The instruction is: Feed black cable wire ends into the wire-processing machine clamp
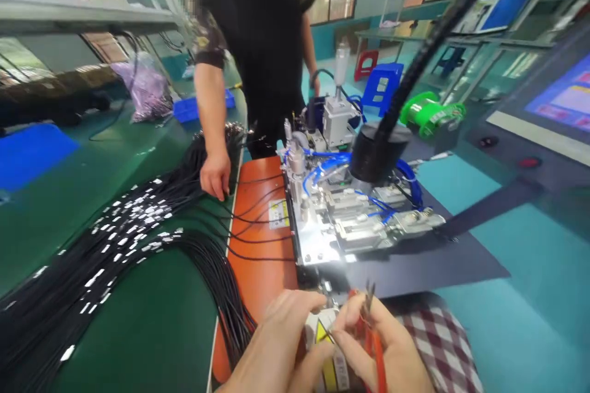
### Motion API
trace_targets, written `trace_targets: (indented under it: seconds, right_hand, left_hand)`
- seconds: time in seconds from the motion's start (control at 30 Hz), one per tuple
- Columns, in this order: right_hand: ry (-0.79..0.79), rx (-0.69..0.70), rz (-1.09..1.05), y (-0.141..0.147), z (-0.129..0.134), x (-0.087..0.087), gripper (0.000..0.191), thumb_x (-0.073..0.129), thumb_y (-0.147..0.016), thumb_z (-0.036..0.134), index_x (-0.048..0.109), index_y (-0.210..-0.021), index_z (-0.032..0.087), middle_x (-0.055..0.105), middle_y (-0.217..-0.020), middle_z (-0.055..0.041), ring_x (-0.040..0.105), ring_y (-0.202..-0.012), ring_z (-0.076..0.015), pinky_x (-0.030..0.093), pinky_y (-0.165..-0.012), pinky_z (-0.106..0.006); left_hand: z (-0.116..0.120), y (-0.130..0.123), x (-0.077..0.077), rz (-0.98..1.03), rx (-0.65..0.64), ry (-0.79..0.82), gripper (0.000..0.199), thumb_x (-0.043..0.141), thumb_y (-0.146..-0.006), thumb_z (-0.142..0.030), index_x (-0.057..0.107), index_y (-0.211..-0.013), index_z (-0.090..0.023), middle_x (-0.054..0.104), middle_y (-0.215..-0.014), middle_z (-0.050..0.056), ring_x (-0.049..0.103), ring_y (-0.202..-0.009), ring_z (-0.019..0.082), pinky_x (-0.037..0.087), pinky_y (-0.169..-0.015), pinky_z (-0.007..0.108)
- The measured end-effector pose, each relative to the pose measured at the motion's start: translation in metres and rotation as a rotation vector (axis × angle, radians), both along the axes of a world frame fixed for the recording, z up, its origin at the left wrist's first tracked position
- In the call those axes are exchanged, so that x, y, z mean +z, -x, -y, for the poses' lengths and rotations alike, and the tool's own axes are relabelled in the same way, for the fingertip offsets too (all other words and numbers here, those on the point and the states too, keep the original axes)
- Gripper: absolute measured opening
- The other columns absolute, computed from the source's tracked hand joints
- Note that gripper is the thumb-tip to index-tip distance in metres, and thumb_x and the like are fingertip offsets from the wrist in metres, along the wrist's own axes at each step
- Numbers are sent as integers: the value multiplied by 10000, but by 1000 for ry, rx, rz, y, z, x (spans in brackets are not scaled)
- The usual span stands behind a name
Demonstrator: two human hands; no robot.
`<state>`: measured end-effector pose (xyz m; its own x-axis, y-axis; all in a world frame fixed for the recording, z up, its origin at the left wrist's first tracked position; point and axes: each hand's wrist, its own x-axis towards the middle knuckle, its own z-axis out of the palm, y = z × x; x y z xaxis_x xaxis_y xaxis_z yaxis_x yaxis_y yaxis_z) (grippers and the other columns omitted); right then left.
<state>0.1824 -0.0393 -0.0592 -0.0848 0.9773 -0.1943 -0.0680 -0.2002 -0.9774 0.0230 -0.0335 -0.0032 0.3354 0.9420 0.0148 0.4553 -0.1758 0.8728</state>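
Note:
At the bottom centre, my left hand (281, 341) is curved with its thumb and fingers apart, beside a white box with a yellow warning label (328, 368). Whether anything small lies between its fingertips is too unclear to tell. My right hand (391, 344), just to the right, holds red-handled pliers (378, 356) with the metal jaws pointing up. Its thumb and index finger come together over the label. Ahead of both hands sits a metal machine (322, 245) with blue air tubes. Black cables cross the orange board (258, 264) to its left edge.
Bundles of black cables (184, 252) with white tags spread over the green table (157, 331) at left. A person in black (262, 31) stands across, one hand (216, 173) at the cables. A green spool (428, 113) and a screen (566, 95) are at right.

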Motion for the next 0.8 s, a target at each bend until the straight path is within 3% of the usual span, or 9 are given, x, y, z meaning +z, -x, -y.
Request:
trace_targets:
  seconds: [0.13,0.37,0.53,0.6,0.8]
  right_hand:
    - [72,9,-66,-5,-3,15,206,634,-752,285,443,-726,211,564,-717,1,528,-630,-149,433,-603,-273]
    - [138,-7,-130,-8,-1,28,205,623,-756,249,426,-720,200,486,-684,36,463,-616,-119,397,-609,-262]
    - [131,24,-166,-8,-1,25,177,607,-759,183,432,-732,196,493,-691,41,456,-628,-110,381,-616,-250]
    - [126,24,-171,-7,0,26,178,608,-747,148,437,-724,195,489,-682,47,452,-625,-105,373,-606,-240]
    - [75,2,-195,-4,0,22,254,669,-694,104,437,-729,200,440,-658,79,382,-575,-78,334,-553,-202]
  left_hand:
    - [5,-4,-13,5,-40,302,240,435,-904,-312,518,-1121,-252,596,-855,40,539,-738,177,416,-621,254]
    - [16,-20,-16,230,169,401,334,473,-888,-371,477,-1208,-274,532,-777,9,448,-590,124,339,-496,216]
    - [12,-27,-11,323,165,560,333,530,-856,-394,509,-1150,-238,473,-748,-13,379,-546,89,281,-482,211]
    - [8,-28,-10,295,138,559,287,550,-845,-390,543,-1079,-223,476,-753,-11,380,-563,92,286,-501,216]
    - [3,-31,-19,215,166,305,151,588,-825,-346,612,-901,-218,504,-864,16,419,-658,123,328,-578,248]
